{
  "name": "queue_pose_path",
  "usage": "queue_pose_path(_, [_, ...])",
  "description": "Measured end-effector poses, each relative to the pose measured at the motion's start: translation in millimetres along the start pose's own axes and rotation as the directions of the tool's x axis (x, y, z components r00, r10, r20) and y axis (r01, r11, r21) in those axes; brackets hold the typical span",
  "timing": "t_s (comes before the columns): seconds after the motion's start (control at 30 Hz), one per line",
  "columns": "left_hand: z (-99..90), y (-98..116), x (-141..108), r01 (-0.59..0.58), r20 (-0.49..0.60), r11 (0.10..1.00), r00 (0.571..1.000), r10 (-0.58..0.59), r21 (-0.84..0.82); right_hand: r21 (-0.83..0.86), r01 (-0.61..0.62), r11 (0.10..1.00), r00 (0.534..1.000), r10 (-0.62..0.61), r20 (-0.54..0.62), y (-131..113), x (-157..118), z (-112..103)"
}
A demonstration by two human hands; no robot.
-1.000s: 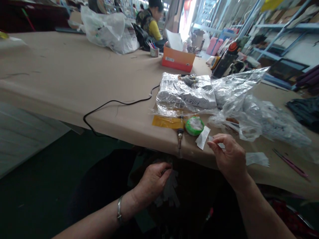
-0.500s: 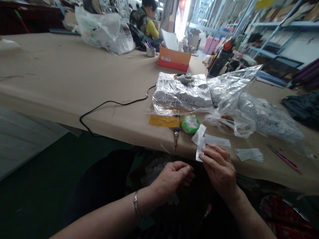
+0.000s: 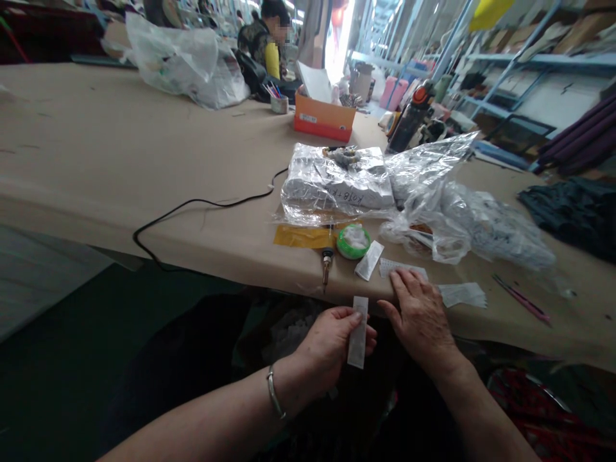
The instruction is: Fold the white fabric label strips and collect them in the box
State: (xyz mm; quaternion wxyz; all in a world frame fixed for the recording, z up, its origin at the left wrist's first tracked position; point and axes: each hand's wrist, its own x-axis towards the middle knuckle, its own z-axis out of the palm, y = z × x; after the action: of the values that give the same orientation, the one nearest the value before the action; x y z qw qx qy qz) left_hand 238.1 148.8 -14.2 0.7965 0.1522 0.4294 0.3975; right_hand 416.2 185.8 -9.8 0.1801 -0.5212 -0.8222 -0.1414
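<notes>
Between the thumb and fingers of my left hand (image 3: 332, 340) is a white label strip (image 3: 357, 343), held upright just off the table's front edge. My right hand (image 3: 418, 314) lies spread on the table, its fingertips on a printed strip (image 3: 403, 267). Left of those fingertips rests another small pile of white strips (image 3: 369, 261). A fanned stack of strips (image 3: 462, 294) lies to the right of my right hand. Near the edge are a soldering iron (image 3: 326, 266), tip toward me, and a green round container (image 3: 353, 241) with white stuff in it.
Behind these sits a plastic-wrapped white package (image 3: 337, 183), with crumpled clear bags (image 3: 500, 221) to its right. Pink tweezers (image 3: 522, 300) lie at right. A black cord (image 3: 202, 202) runs over the table's left part. Farther back are an orange box (image 3: 323, 122) and a seated person (image 3: 264, 42).
A white strip that my right hand held at the table edge is now in my left hand. My right hand has opened and settled on the printed strip. The view has shifted slightly right.
</notes>
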Motion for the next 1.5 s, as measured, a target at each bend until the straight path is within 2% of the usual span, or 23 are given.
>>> queue_pose_path(0.07, [-2.0, -1.8, 0.9, 0.017, -0.012, 0.999, 1.000, -0.017, 0.045, 0.014, 0.023, 1.000, 0.999, -0.023, -0.023, 4.5, -4.8, 6.4])
queue_pose_path(0.17, [-2.6, -2.4, 1.5, 0.037, -0.017, 0.993, 0.999, -0.035, 0.114, 0.134, 0.040, 0.990, 0.986, -0.017, -0.167, 10.5, -15.0, 12.5])
queue_pose_path(0.23, [-0.9, -1.3, 0.8, 0.051, -0.014, 0.992, 0.999, -0.049, 0.119, 0.250, 0.043, 0.967, 0.970, 0.020, -0.243, 13.9, -18.5, 12.8])
queue_pose_path(0.33, [3.2, 1.8, -1.3, 0.084, 0.005, 0.993, 0.996, -0.085, 0.082, 0.432, 0.031, 0.901, 0.952, 0.105, -0.286, 11.8, -19.0, 5.8])
queue_pose_path(0.4, [5.7, 3.7, -2.3, 0.105, 0.040, 0.993, 0.993, -0.107, 0.054, 0.513, 0.100, 0.853, 0.955, 0.063, -0.291, 2.9, -20.1, -1.7])
queue_pose_path(0.5, [7.6, 5.0, -3.1, 0.045, 0.121, 0.999, 0.992, -0.046, 0.012, 0.550, 0.293, 0.782, 0.949, -0.166, -0.269, -17.1, -26.3, -10.5])
queue_pose_path(0.6, [7.4, 4.6, -4.1, -0.009, 0.170, 0.999, 0.985, 0.018, -0.054, 0.550, 0.378, 0.745, 0.926, -0.300, -0.229, -34.1, -34.0, -12.6])
queue_pose_path(0.8, [5.9, 4.2, -9.0, 0.053, 0.185, 0.996, 0.982, -0.038, -0.075, 0.546, 0.381, 0.747, 0.924, -0.321, -0.205, -38.3, -40.6, -11.6])
queue_pose_path(0.93, [5.2, 2.4, -9.0, 0.038, 0.218, 0.999, 0.975, -0.033, -0.017, 0.552, 0.359, 0.753, 0.932, -0.324, -0.163, -37.1, -43.7, -11.9])
queue_pose_path(1.07, [4.4, 0.4, -7.2, 0.043, 0.197, 0.999, 0.980, -0.042, 0.000, 0.546, 0.363, 0.755, 0.930, -0.334, -0.156, -39.7, -46.9, -14.0])
queue_pose_path(1.13, [4.2, 1.6, -8.1, 0.063, 0.175, 0.998, 0.983, -0.063, 0.005, 0.541, 0.355, 0.763, 0.933, -0.327, -0.151, -32.7, -48.3, -17.0])
queue_pose_path(1.2, [4.0, 4.2, -9.8, 0.097, 0.131, 0.995, 0.986, -0.099, 0.025, 0.497, 0.289, 0.818, 0.957, -0.246, -0.152, -15.0, -50.0, -20.3])
queue_pose_path(1.27, [4.0, 6.6, -11.5, 0.140, 0.072, 0.988, 0.987, -0.144, 0.062, 0.357, 0.131, 0.925, 0.981, -0.069, -0.182, 11.5, -53.0, -22.0])
queue_pose_path(1.3, [4.1, 7.1, -12.1, 0.160, 0.050, 0.984, 0.985, -0.164, 0.082, 0.249, 0.025, 0.968, 0.976, 0.030, -0.214, 26.1, -55.3, -21.4])
queue_pose_path(1.37, [4.8, 6.7, -12.4, 0.180, 0.022, 0.978, 0.983, -0.183, 0.108, 0.034, -0.145, 0.989, 0.965, 0.149, -0.214, 53.3, -61.9, -17.1])
queue_pose_path(1.43, [5.6, 4.8, -12.0, 0.194, 0.009, 0.974, 0.980, -0.197, 0.116, -0.070, -0.159, 0.985, 0.978, 0.147, -0.149, 73.6, -70.1, -10.2])
queue_pose_path(1.5, [5.7, 2.7, -11.1, 0.200, -0.003, 0.973, 0.980, -0.201, 0.113, -0.070, -0.138, 0.988, 0.983, 0.128, -0.133, 85.8, -77.2, -4.8])
